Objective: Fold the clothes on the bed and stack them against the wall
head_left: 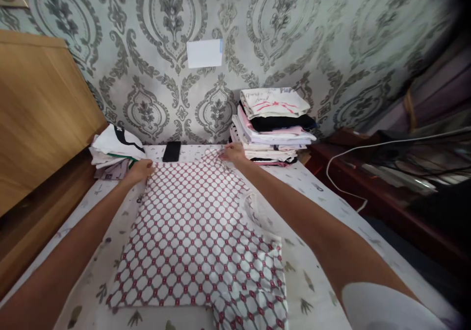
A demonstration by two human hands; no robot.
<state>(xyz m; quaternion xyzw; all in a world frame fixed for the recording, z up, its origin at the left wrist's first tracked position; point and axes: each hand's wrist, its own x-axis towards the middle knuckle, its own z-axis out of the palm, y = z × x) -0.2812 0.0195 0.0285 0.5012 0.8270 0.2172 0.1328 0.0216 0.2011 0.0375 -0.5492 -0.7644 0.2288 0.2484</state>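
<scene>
A white T-shirt (187, 227) with a red and grey lattice print lies spread on the bed sheet, its neckline toward the right and one sleeve toward me. At the far left corner of the hem, my left hand (142, 169) is closed on the fabric. My right hand (234, 152) pinches the far sleeve, close to the tall stack of folded clothes (274, 134). Beyond the shirt's far edge, between my hands, lies a black phone (171, 151).
A smaller pile of folded clothes (117, 146) sits at the left beside a wooden cabinet (44, 99). The patterned wall (217, 16) bounds the far side and carries a white card (204, 54). A white cable (342, 153) hangs over dark red furniture (353, 188) at the right.
</scene>
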